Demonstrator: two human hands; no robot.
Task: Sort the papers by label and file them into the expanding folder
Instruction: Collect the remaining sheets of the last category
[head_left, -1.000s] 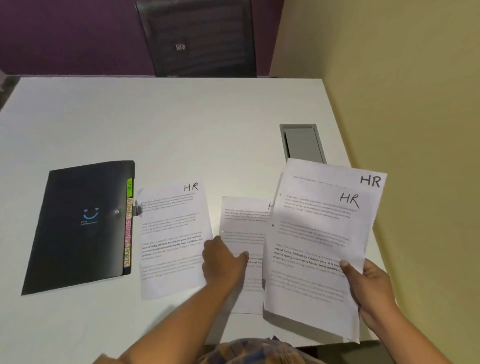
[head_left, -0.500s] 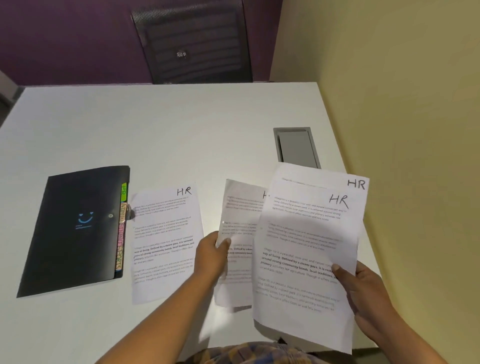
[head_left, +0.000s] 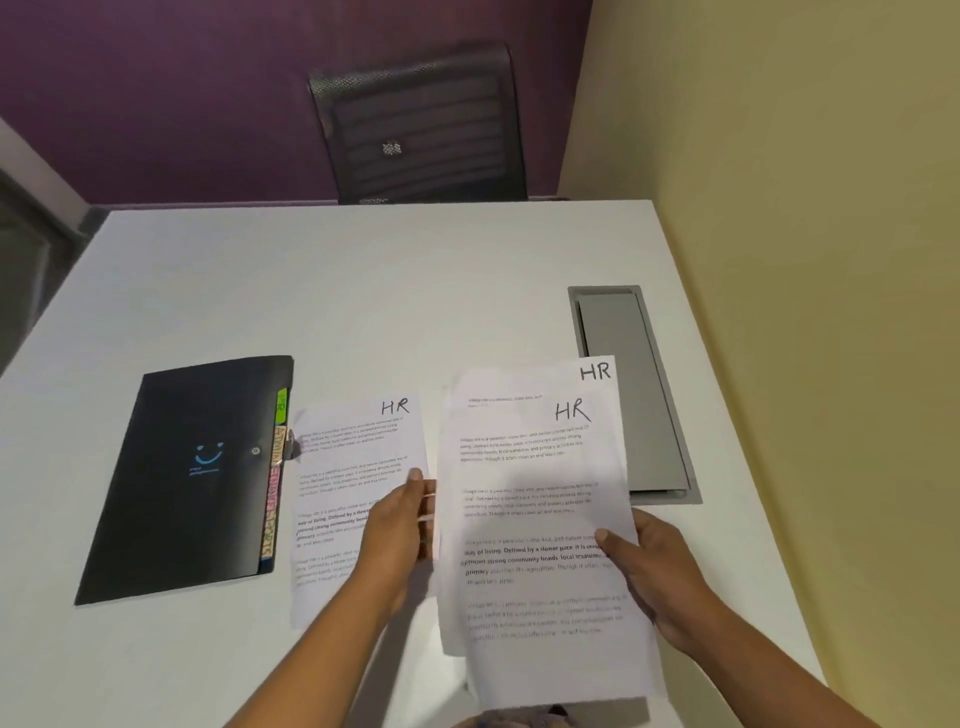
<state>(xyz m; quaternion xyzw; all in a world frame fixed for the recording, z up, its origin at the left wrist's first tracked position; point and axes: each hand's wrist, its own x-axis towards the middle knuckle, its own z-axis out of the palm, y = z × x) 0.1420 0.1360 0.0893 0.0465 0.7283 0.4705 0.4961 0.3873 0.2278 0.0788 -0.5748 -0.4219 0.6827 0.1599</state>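
Observation:
A black expanding folder (head_left: 187, 478) lies closed at the left of the white table (head_left: 363, 291), coloured label tabs showing along its right edge. Beside it a printed sheet marked HR (head_left: 353, 467) lies flat. I hold a small stack of HR papers (head_left: 530, 493) above the table's front right. My right hand (head_left: 660, 571) grips the stack's right edge, thumb on top. My left hand (head_left: 400, 530) holds the stack's left edge, over the lying sheet. Two HR labels show at the stack's top right, and a third sheet's edge sticks out at its left.
A grey cable hatch (head_left: 623, 395) is set into the table right of the papers. A black mesh chair (head_left: 421, 124) stands beyond the far edge. A yellow wall (head_left: 805, 260) runs close along the table's right side.
My left hand lifted the middle sheet off the table and brought it rightward against the sheets in my right hand. The view tilted, so everything sits lower in frame.

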